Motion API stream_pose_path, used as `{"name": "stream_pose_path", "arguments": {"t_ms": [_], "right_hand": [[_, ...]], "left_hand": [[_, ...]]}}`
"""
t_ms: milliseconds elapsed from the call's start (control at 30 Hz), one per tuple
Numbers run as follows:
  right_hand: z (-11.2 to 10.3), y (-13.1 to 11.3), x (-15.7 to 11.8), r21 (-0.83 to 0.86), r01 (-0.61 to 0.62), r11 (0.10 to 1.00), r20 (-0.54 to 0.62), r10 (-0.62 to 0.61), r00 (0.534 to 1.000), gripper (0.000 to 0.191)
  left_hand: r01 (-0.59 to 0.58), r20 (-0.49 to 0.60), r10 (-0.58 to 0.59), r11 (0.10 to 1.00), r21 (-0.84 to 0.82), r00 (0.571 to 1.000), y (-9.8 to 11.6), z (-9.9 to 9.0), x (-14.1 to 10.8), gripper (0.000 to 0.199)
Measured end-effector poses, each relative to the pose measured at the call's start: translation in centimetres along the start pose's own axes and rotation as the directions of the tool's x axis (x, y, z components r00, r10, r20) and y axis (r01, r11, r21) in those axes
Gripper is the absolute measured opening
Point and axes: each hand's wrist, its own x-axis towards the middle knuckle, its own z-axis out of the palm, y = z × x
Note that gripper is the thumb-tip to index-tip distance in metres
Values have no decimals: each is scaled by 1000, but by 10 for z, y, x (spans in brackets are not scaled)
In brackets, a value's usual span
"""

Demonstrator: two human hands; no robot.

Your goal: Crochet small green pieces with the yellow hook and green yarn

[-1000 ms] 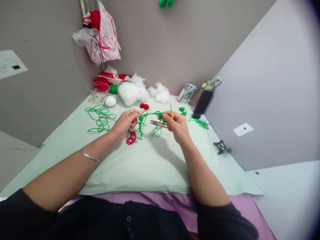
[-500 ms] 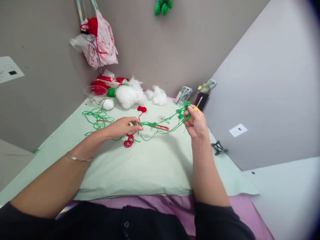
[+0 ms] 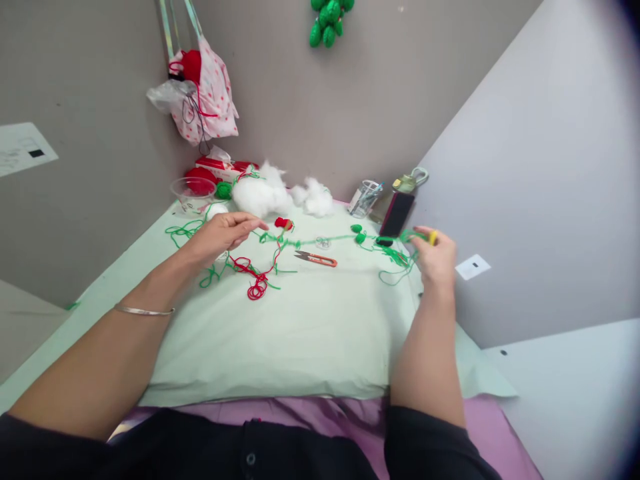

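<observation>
One loose length of green yarn (image 3: 345, 237) runs across the far part of the pale green cloth (image 3: 280, 347), from just beside the fingertips of the left hand (image 3: 230, 230) to the right hand (image 3: 436, 260). The right grip is curled round a yellow-handled tool (image 3: 433, 237), with green loops gathered at its fingertips and hanging below. The left fingers reach forward, bent a little; whether that grip pinches a strand, I cannot tell. Blur hides the finer knots.

The yarn looks very light, soft and limp, so it likely follows any pull and snags easily on itself. It should not be fragile, though a hard tug might tighten its tangles. The best hold is probably a pinch at the bunched part near the left hand, rather than midway along the thin span. The tool seems stiff and is best held by its yellow handle.

Below the span lie orange-handled snips (image 3: 320, 259), their blades pointing left. A tangle of red yarn (image 3: 257, 288) sits to their left and nearer, and white stuffing (image 3: 263, 190) is heaped at the far side.
</observation>
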Motion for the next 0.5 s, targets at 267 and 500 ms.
{"name": "stream_pose_path", "arguments": {"t_ms": [267,500], "right_hand": [[76,-55,-79,151,-77,985,538,-17,842,35],[118,-93,-140,263,-192,945,855,-137,501,45]], "left_hand": [[40,213,-29,998,-47,977,6,31,-11,32],[42,295,-9,993,-107,955,4,44,-15,31]]}}
